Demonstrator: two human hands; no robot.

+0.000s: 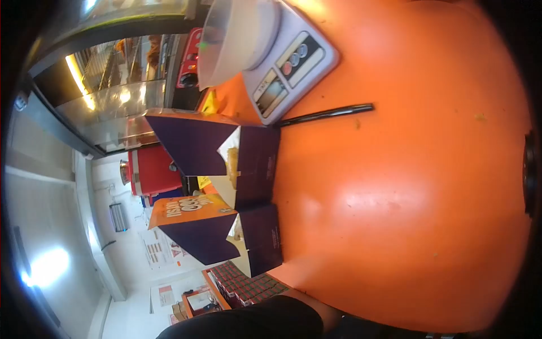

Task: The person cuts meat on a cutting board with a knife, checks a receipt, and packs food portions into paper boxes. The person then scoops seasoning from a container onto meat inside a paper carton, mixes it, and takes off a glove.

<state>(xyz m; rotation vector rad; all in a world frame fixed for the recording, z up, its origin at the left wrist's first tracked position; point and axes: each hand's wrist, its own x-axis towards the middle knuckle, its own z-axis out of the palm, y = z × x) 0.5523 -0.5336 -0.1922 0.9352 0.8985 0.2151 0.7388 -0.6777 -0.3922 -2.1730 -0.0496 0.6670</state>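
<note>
Neither of my hands shows in the head view, which is turned on its side. A black sleeve (254, 319) with a little bare forearm (328, 313) lies along the bottom edge, its hand hidden. Two dark purple and orange cardboard food boxes stand side by side on the orange table (395, 226). The upper box (257, 164) and the lower box (264, 240) both have their lids up, with pale food partly visible inside. By the upper box is a white kitchen scale (307, 68) with a translucent plastic tub (234, 42) on it. A slim black stick (327, 114) lies beside the scale.
Behind the boxes stand a glass display cabinet (113, 73) with lights inside and a red cooler box (155, 171). A stack of dark patterned packs (243, 282) sits near the lower box. At the right edge is a dark round object (529, 174), partly cut off.
</note>
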